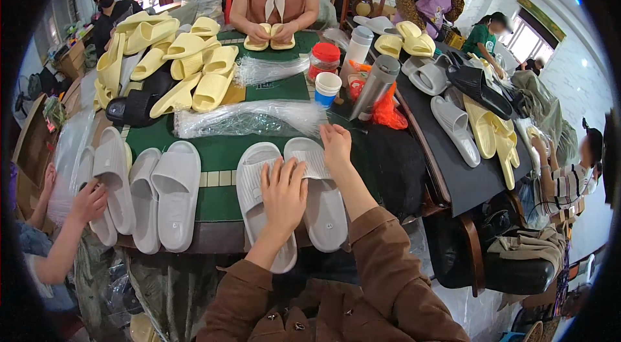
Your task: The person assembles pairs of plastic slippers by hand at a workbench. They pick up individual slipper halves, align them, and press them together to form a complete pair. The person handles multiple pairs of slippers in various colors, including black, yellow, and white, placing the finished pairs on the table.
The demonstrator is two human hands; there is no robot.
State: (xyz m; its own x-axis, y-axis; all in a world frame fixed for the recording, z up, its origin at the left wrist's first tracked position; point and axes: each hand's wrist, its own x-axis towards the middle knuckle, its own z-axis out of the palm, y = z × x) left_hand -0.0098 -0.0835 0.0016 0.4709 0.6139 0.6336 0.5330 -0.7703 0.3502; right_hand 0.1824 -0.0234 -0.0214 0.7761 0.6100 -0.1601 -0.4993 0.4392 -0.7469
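In front of me a pair of grey slippers lies at the table's near edge, the left slipper (pixel 251 177) and the right slipper (pixel 325 209) side by side with their heels toward me. My left hand (pixel 284 193) rests over their inner sides, fingers outstretched and a little apart. Beyond the right slipper's toe, my right hand (pixel 337 146) has its fingertips drawn together beside the end of a bundle of thin clear plastic strips (pixel 246 119). What those fingertips hold, if anything, is too small to make out.
More grey slippers (pixel 174 196) stand at left, near another person's hand (pixel 89 201). Yellow slippers (pixel 213 86) are piled behind them. A person opposite holds a yellow pair (pixel 283 38). A white-and-blue cup (pixel 326 89), red-lidded jar (pixel 323 60) and steel flask (pixel 377 86) stand ahead.
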